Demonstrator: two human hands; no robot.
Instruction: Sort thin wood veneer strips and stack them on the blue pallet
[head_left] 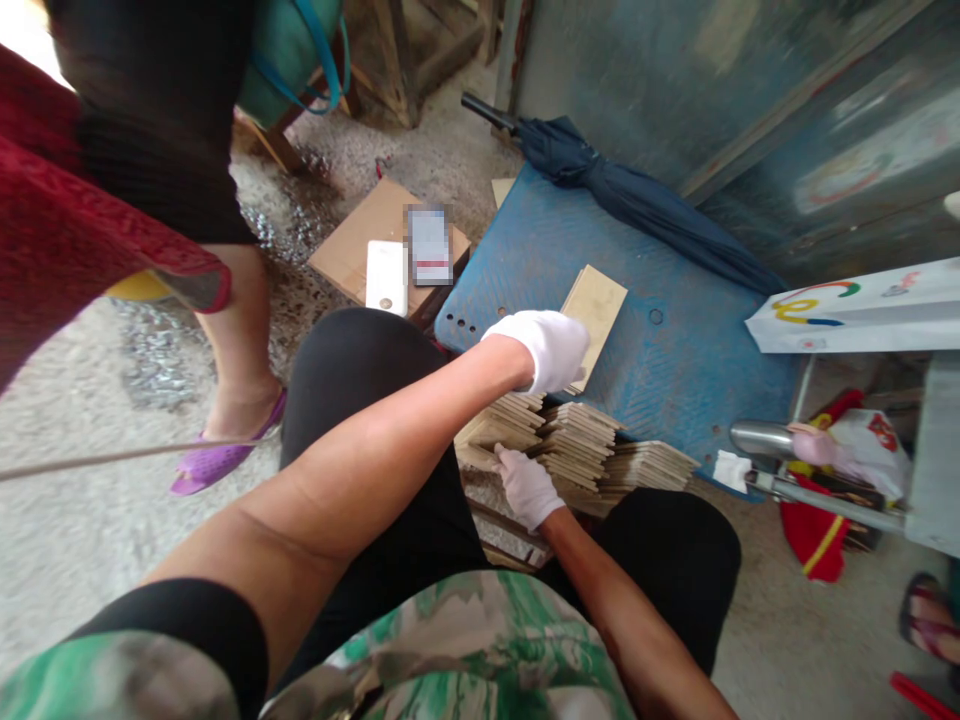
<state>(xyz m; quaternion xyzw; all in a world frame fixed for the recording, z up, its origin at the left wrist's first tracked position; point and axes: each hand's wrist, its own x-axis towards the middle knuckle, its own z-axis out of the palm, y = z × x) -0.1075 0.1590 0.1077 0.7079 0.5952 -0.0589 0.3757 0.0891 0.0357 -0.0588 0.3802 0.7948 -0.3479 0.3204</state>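
My left hand (544,350), in a white glove, is at the near left side of a small stack of thin wooden boards (604,315) on the blue tabletop. It looks closed, with the fingers curled under and partly blurred; what they hold is hidden. Below it, my right hand (529,488), gloved with bare fingertips, grips the edge of a thin wooden board (495,432) on the leftmost pile. Two more piles of boards, a middle pile (577,443) and a right pile (649,467), stand alongside it in front of my lap.
A folded dark umbrella (645,195) lies along the table's (697,340) far edge. On a cardboard box (360,240) are a white device (386,275) and a phone (430,247). A metal bar (832,495) juts in at right. Another person's leg (236,340) is at left.
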